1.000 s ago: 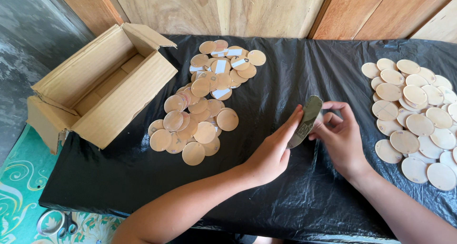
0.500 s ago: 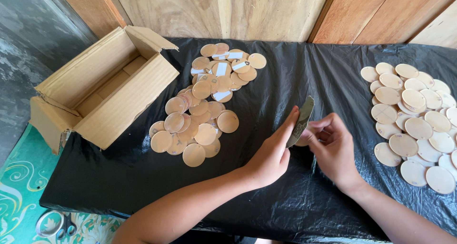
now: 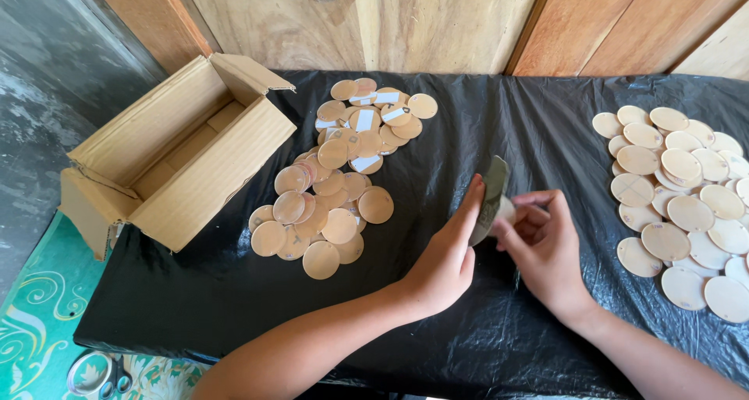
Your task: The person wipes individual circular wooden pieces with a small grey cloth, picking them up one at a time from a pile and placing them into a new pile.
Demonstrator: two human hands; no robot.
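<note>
While my left hand (image 3: 446, 252) & right hand (image 3: 544, 242) both pinch 1 disc (image 3: 491, 197) edge-on, 2 disc piles (image 3: 337, 174) and 1 open box (image 3: 175, 154) lie on the black sheet (image 3: 507, 135).

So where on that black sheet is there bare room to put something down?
Bare black sheet lies between the left pile of discs and the right pile, behind the left hand and right hand. The front strip is also bare. Both piles and the cardboard box crowd the ends.
</note>
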